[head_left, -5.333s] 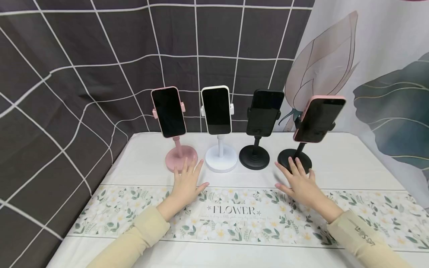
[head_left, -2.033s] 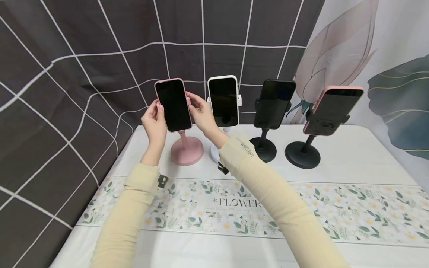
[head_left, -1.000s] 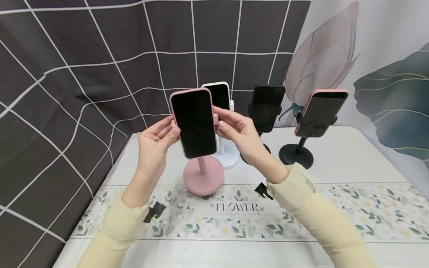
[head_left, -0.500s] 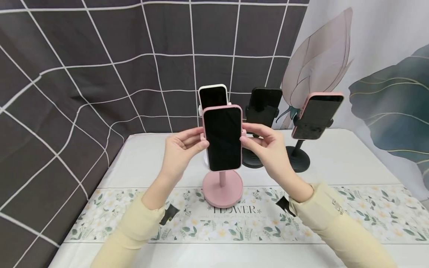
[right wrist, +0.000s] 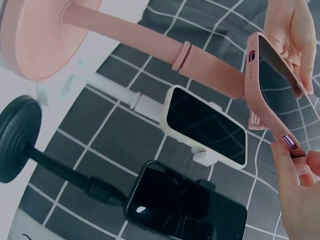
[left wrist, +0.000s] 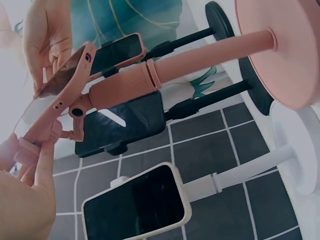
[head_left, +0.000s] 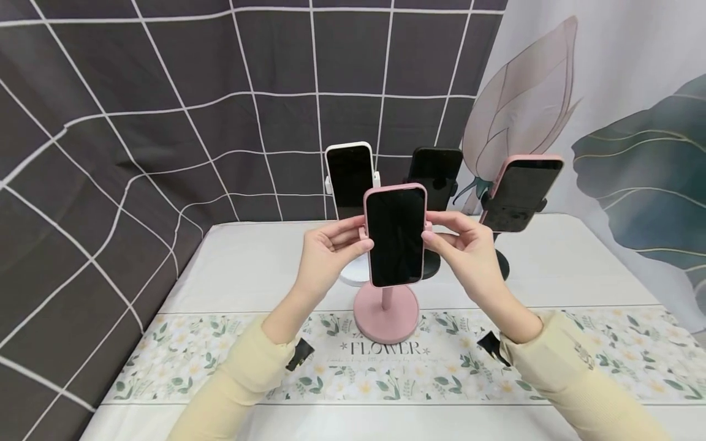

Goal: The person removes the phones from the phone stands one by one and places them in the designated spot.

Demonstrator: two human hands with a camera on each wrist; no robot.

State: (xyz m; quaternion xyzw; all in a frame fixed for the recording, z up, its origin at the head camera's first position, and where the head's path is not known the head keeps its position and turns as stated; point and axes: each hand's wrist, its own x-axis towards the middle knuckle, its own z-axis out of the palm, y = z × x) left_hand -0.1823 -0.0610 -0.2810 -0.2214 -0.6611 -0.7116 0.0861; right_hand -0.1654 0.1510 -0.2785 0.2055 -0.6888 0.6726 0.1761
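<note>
A pink phone stand [head_left: 387,315] carries a pink-cased phone [head_left: 396,237] with a dark screen. My left hand [head_left: 330,251] pinches the clamp's left side between thumb and fingers. On the opposite side, my right hand [head_left: 466,248] pinches the clamp's right arm. The round pink base [left wrist: 280,55] is over the printed "FLOWER" strip; whether it touches the cloth I cannot tell. Behind it stands a white phone stand [right wrist: 117,92] with a white-edged phone [head_left: 350,177], partly covered by my left hand and the pink stand.
A black stand [right wrist: 62,167] with a black phone [head_left: 438,174] is behind my right hand. Farther right, another black stand [head_left: 502,264] holds a pink-cased phone [head_left: 521,193]. White cloth with a floral strip [head_left: 209,361] covers the table. A dark grid curtain [head_left: 165,153] hangs behind.
Both hands left the tabletop and took hold of the pink phone stand's clamp. The stand has moved from the row's left end rightward and nearer, in front of the others.
</note>
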